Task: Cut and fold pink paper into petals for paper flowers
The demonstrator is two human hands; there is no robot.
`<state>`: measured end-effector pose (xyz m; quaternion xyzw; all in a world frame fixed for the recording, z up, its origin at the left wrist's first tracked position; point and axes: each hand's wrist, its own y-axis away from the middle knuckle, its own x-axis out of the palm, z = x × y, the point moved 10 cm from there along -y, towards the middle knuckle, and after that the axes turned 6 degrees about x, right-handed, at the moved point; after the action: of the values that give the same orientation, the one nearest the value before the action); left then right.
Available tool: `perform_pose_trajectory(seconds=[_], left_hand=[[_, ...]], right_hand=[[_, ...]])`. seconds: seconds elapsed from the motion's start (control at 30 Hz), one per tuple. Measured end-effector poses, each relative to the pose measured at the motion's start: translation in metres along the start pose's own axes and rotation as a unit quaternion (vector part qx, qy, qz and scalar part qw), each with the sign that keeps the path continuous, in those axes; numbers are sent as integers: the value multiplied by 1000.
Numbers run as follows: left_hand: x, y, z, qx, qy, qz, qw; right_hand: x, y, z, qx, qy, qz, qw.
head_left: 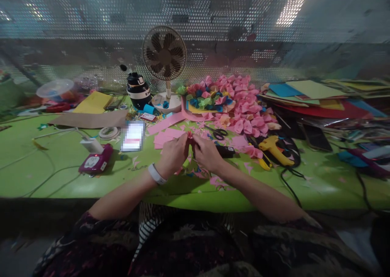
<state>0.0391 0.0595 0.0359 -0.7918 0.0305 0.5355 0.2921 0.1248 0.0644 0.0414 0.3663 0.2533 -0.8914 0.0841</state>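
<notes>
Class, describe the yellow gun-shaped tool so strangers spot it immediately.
Find the heap of pink pieces on the green table. Just in front of its right end lies the gun-shaped tool, bulkier than the slim yellow tool beside it.

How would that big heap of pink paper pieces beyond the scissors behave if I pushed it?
The pink heap would probably scatter rather than slide as one, since its pieces look loosely piled. It's likely light for its bulk, as the paper seems thin. The curled, cupped shapes may crush fairly easily.
</notes>
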Motion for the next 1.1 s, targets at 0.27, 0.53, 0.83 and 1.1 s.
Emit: perform_pose_trajectory(seconds=[0.27,0.53,0.83,1.1], left_hand=[[13,15,-20,120,89,-105,983],[15,-7,15,-10,306,-49,951],[17,-16,26,-31,490,-74,868],[17,-16,52,-125,560,-114,811]], right_hand=[[17,7,7,-49,7,81,995],[-1,-15,-9,28,-127,95,987],[-20,-22,-25,62,-134,28,989],[-30,-23,-40,84,-230,-23,969]])
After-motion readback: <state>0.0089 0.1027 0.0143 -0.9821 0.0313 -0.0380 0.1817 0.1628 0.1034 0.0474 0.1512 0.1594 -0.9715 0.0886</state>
